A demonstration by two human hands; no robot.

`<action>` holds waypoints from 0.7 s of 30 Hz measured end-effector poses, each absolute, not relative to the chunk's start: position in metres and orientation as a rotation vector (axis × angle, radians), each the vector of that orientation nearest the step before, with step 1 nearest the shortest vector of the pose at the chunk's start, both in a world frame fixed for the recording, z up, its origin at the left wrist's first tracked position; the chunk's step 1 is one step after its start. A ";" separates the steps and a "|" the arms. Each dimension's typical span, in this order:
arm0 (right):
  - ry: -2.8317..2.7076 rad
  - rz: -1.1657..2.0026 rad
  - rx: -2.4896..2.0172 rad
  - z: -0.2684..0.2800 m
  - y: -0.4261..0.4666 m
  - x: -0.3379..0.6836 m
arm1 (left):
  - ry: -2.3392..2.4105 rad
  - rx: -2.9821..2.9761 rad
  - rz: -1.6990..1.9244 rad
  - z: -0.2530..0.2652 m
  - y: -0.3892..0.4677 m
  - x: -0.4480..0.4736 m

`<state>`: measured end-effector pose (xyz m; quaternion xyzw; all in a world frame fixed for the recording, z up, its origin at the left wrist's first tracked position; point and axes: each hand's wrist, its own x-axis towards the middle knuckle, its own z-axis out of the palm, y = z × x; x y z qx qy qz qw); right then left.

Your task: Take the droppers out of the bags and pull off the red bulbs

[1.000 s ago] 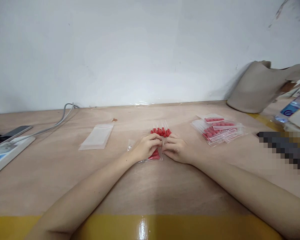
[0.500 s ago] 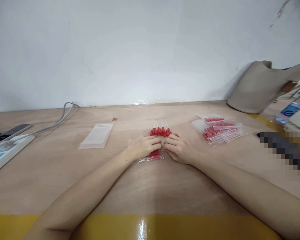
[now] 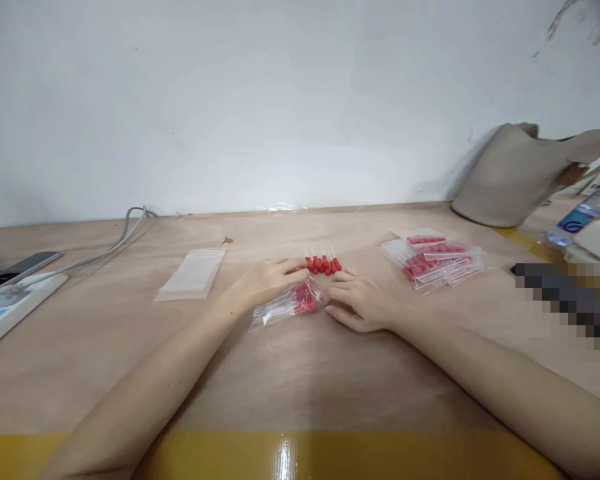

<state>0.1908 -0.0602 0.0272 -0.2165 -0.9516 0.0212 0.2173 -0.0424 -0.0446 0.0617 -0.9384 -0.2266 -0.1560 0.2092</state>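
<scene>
Several clear droppers with red bulbs [image 3: 322, 265] lie in a row at mid-table, bulbs toward me. Just nearer to me is a clear zip bag [image 3: 280, 309] with red-bulbed droppers inside, tilted on the table. My left hand [image 3: 267, 280] reaches over this bag with fingers stretched out, their tips at the leftmost loose bulbs. Whether they touch a bulb I cannot tell. My right hand [image 3: 357, 301] rests at the bag's right end, fingers loosely bent and apart, with nothing visible in them.
Flat clear bags [image 3: 193, 273] lie in a stack at left. To the right is a pile of filled bags [image 3: 433, 260]. A grey-beige handbag [image 3: 505, 180] stands against the wall. Farther left are a phone [image 3: 27, 265], a white power strip [image 3: 25, 303] and a cable [image 3: 105, 252].
My left hand has shifted left and its fingers have stretched out, uncovering more of the filled bag. The hands have moved apart; my right hand stays nearly in place with its fingers looser.
</scene>
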 end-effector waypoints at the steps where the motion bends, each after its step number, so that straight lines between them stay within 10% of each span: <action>1: -2.591 0.182 -0.665 0.028 -0.061 0.190 | -0.639 -2.614 -0.437 0.062 -0.045 -0.042; 13: -2.206 0.747 -0.830 0.007 -0.053 0.171 | -1.337 -3.197 -0.191 0.064 -0.077 -0.036; 21: -2.204 0.871 -0.833 0.006 -0.049 0.170 | -1.320 -3.079 -0.812 0.024 -0.080 -0.040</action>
